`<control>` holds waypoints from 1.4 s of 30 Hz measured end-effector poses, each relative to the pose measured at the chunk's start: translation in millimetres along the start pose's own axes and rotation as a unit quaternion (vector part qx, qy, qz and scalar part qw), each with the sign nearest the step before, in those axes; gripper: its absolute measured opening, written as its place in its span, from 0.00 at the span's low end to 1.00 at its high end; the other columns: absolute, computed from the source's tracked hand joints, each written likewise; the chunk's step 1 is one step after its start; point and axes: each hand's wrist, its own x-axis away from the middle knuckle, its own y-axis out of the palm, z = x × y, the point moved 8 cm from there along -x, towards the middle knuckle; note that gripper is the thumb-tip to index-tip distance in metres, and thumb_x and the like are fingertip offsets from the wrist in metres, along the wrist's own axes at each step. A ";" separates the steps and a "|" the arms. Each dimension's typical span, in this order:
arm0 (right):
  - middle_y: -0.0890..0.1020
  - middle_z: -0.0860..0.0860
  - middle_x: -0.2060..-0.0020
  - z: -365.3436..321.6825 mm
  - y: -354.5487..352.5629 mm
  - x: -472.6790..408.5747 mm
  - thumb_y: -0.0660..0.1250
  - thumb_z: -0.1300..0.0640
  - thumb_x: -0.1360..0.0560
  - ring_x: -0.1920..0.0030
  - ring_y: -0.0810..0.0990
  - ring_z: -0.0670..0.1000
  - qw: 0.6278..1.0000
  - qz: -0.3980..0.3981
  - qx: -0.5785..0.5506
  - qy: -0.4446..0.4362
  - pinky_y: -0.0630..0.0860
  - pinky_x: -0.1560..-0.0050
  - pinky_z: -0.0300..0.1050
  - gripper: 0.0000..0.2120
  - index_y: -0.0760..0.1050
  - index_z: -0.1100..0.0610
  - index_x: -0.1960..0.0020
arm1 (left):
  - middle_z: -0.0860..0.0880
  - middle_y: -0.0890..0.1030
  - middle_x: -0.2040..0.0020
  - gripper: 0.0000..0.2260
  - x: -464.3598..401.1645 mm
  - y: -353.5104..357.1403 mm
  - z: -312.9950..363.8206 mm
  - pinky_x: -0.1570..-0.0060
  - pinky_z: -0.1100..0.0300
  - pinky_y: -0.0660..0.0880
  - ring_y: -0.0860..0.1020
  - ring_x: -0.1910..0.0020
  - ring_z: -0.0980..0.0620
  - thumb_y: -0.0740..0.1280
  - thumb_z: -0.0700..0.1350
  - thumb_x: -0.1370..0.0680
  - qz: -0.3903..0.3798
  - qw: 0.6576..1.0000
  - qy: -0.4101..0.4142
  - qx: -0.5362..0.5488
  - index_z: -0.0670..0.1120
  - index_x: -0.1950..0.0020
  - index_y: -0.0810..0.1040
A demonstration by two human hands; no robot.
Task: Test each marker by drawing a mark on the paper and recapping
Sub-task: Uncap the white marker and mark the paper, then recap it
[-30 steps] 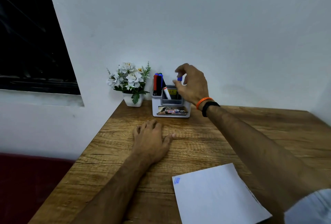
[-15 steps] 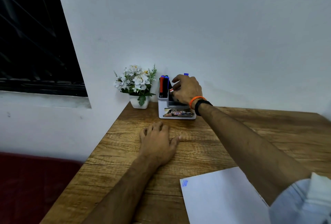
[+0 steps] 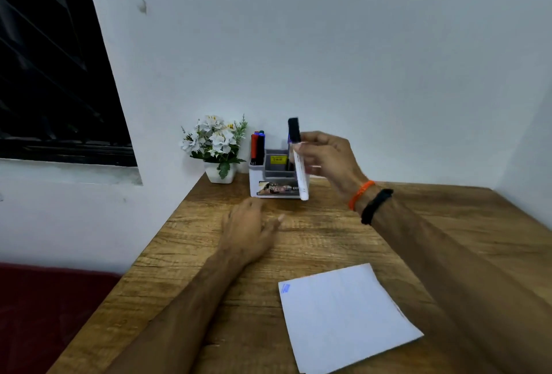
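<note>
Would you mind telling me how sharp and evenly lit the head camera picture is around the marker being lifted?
Head view: the black-capped white marker in the right hand is smeared by motion; the left hand is soft too; the white paper sheet stays crisp; lighting is dim and bluish; wide-angle distortion slants the dark window.

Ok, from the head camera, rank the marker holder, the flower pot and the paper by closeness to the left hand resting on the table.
From the left hand:
1. Marker holder, just beyond the fingertips, toward the wall.
2. Flower pot, farther back by the wall, left of the holder.
3. Paper, farthest, at the near right of the table.
</note>
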 end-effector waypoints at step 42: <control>0.84 0.54 0.67 60.4 -23.5 104.8 0.72 0.56 0.26 0.72 0.79 0.49 0.994 -0.096 0.016 0.052 0.72 0.74 0.38 0.07 0.78 0.58 0.60 | 0.50 0.79 0.65 0.17 44.5 0.5 77.9 0.69 0.60 0.67 0.73 0.67 0.53 0.60 0.58 0.22 -0.075 0.950 0.268 0.140 0.47 0.55 0.79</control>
